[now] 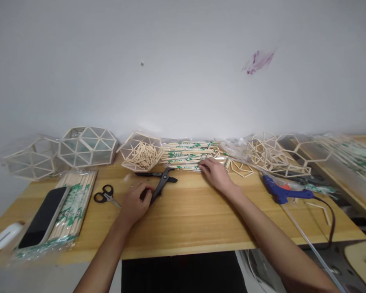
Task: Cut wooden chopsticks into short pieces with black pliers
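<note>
My left hand (137,202) rests on the wooden table with its fingers curled, thumb and forefinger close together; what they hold, if anything, is hidden. Right beside it lie black-handled cutters (164,179), and scissors (107,195) with black loops are on its other side. Farther right, my right hand (216,173) reaches to a pile of paper-wrapped chopsticks (186,154), white and green. Its bent fingertips close on the near edge of the pile. Behind the cutters, a faceted bowl (125,152) made of sticks holds many short cut stick pieces (144,156).
At left are two stick-framed domes (87,146) (32,162), a phone (44,217) on packed chopsticks (76,203), and a white case (6,237). At right, a blue glue gun (283,191) with cord lies before stick frames (271,156). More chopsticks (350,154) fill the far right. A wall stands behind.
</note>
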Demonstrator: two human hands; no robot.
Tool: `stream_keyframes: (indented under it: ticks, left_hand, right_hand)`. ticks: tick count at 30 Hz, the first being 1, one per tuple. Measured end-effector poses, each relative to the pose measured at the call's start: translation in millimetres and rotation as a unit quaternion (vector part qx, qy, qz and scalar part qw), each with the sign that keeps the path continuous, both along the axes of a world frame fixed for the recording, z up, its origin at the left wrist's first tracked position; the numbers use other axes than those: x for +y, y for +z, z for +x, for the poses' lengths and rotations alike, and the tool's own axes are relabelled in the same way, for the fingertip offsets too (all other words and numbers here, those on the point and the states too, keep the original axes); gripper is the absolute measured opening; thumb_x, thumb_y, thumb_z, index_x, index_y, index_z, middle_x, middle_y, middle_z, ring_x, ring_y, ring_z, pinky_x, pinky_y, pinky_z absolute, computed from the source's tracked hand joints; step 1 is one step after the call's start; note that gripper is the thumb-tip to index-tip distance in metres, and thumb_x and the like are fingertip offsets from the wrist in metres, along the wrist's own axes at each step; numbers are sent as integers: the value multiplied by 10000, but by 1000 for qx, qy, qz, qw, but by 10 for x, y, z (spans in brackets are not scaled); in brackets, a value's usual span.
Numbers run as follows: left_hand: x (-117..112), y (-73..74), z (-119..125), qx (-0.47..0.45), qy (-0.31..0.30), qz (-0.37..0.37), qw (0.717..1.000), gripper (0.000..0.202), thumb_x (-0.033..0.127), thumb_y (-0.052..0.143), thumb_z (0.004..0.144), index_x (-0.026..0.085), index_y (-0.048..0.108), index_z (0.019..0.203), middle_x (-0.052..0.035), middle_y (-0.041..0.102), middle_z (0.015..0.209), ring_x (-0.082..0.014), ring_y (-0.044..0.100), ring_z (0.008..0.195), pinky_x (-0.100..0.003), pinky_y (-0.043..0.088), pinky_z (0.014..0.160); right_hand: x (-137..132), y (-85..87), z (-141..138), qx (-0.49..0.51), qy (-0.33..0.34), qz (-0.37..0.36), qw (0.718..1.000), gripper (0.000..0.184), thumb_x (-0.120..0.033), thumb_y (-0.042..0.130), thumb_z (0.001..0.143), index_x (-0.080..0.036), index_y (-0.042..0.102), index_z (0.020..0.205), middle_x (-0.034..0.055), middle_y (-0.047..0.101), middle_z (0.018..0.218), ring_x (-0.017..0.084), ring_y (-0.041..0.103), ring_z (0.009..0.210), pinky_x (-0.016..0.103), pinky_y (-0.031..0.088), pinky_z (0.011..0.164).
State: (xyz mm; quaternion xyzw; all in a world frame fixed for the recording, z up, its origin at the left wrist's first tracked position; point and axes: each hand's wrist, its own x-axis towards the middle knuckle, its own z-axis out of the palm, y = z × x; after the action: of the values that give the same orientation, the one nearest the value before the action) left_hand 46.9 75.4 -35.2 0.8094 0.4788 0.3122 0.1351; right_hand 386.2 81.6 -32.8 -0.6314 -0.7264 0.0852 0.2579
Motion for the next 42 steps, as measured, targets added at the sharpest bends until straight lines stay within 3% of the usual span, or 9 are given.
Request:
stream_keyframes:
  ticks: [6,9,14,20,28,34,42]
  left_hand:
    - [9,-8,-1,3,3,-12,1000,182,213,518,892,213,679,808,-28,708,825,-201,653,830,-322,500,779]
    - [12,-14,-9,-2,4,-17,1000,177,207,518,886,211,681,820,-30,712,834,-199,657,834,-320,502,778]
    - [11,-20,-11,-8,7,-16,1000,171,214,516,882,216,669,807,-30,703,819,-200,649,826,-323,512,784]
    - [12,6,-2,-8,6,-8,1000,161,212,522,869,224,663,793,-25,700,802,-204,651,811,-331,532,786]
    - [21,-11,-10,-8,10,-7,1000,164,223,520,867,224,670,801,-27,707,814,-207,655,814,-334,530,772]
    - [17,-4,-7,-5,14,-12,1000,167,225,518,867,223,668,794,-29,706,810,-209,655,820,-332,523,776]
    - [24,-11,-11,-10,12,-23,1000,168,239,511,876,224,662,803,-32,708,823,-212,656,837,-341,524,795]
  right_hand:
    - [91,124,-37,-73,-3,-78,994,97,-213,580,1005,-173,664,1031,115,657,1095,242,608,996,316,451,851]
    - [111,144,-64,-141,19,-70,987,106,-201,561,1009,-158,655,1030,135,664,1106,285,565,1068,360,423,926]
    - [72,141,-94,-189,61,-53,979,150,-186,504,1032,-151,628,1110,136,672,1117,291,562,1056,380,419,924]
    - [34,129,-117,-241,85,-23,967,215,-42,463,976,-144,624,1075,160,636,1082,307,546,1024,392,426,918]
    - [85,239,-139,-204,52,0,978,308,13,422,926,-121,588,1147,180,611,1103,308,535,1005,381,423,911]
    - [158,113,-113,-173,72,26,982,365,15,477,900,-104,615,1216,174,621,1166,303,531,1096,372,417,991]
    - [275,43,-67,-115,50,2,992,199,-195,504,1031,-150,682,1108,141,654,1058,255,598,1009,348,469,905]
